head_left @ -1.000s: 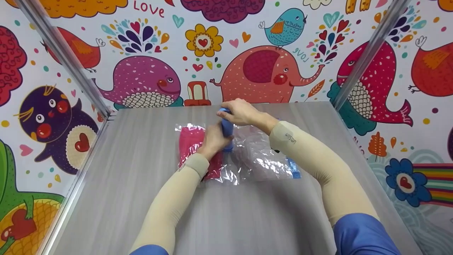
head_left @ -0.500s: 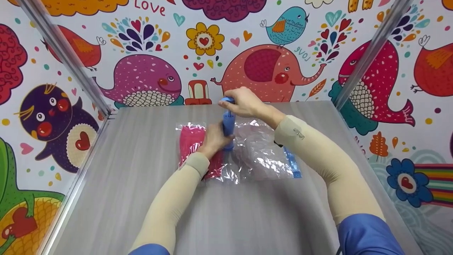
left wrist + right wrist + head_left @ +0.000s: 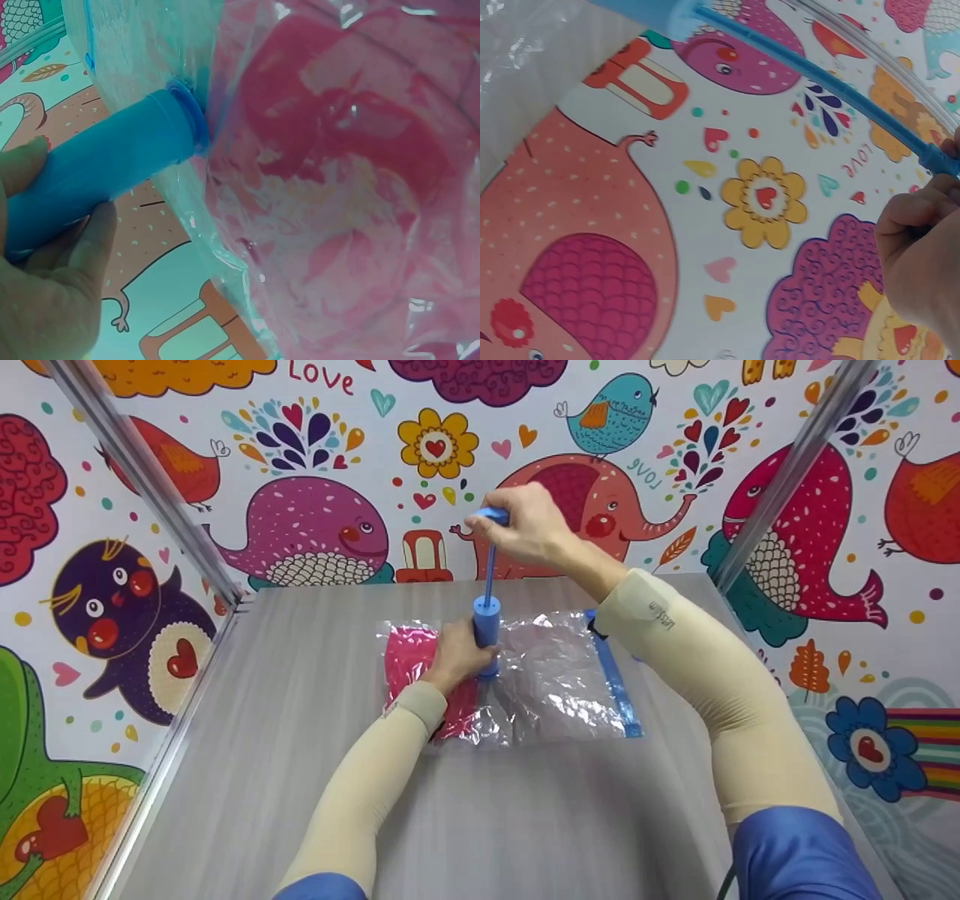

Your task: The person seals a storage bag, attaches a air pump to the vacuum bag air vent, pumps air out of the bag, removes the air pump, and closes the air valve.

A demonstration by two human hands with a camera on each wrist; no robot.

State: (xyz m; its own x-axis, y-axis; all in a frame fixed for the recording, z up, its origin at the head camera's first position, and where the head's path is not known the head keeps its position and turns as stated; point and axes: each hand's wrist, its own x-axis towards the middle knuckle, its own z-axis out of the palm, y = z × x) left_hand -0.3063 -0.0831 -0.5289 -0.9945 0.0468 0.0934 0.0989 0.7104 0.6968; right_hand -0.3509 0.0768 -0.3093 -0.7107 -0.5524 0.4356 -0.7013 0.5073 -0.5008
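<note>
A blue hand pump (image 3: 487,622) stands upright on a clear plastic storage bag (image 3: 559,682) with pink cloth (image 3: 409,656) inside its left part. My left hand (image 3: 457,656) grips the pump's barrel, low down near the bag. In the left wrist view the barrel (image 3: 112,161) ends in a flange against the bag's film. High above the barrel, my right hand (image 3: 529,525) holds the pump's handle (image 3: 493,515). The thin blue rod (image 3: 490,574) is drawn far out between handle and barrel; the right wrist view shows that rod (image 3: 810,79) at length.
The bag lies flat on a grey wood-grain table (image 3: 300,697). A blue zip strip (image 3: 619,690) runs along its right edge. Behind the table rises a wall (image 3: 450,525) printed with cartoon animals, and metal posts (image 3: 161,495) flank it.
My right hand has risen with the handle, drawing the rod up out of the barrel. The left hand stays on the barrel, and the bag lies much the same.
</note>
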